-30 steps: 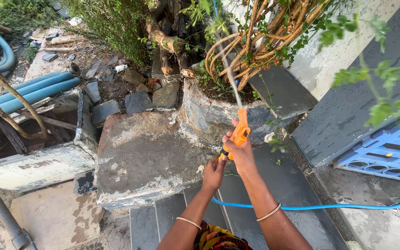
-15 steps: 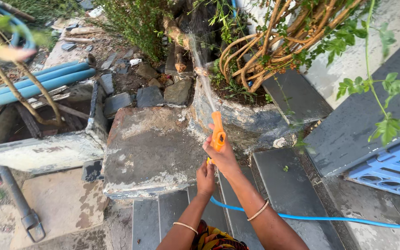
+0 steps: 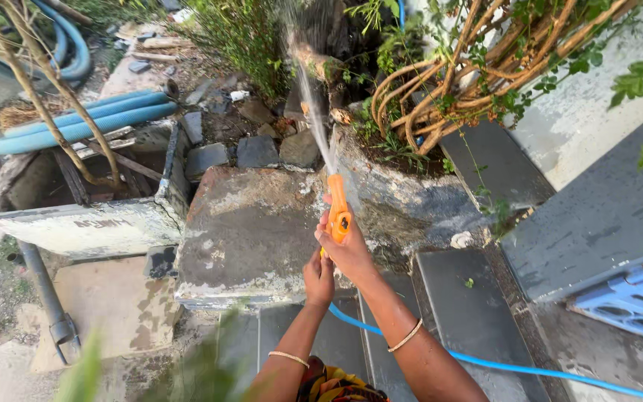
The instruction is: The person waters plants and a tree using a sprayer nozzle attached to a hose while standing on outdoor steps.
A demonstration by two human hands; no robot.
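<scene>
My right hand [image 3: 351, 251] grips an orange spray nozzle [image 3: 336, 208] that points up and away from me. My left hand [image 3: 318, 277] closes around the lower end of the nozzle, just below the right hand. A jet of water [image 3: 310, 97] shoots from the nozzle tip toward the tree trunk and green plants at the top. A thin blue hose [image 3: 500, 365] runs from the nozzle across the dark stone steps to the lower right. Each wrist wears a thin bangle.
A worn concrete block [image 3: 243, 231] lies just left of my hands, with a round stone planter [image 3: 403, 197] of curved brown stems behind. Thick blue pipes [image 3: 76, 126] and an open pit sit at left. A blue plastic crate [image 3: 634, 298] stands at right.
The nozzle and both hands have swung left, and the water jet now falls further left onto the trunk. The view has shifted so the scene slid to the right.
</scene>
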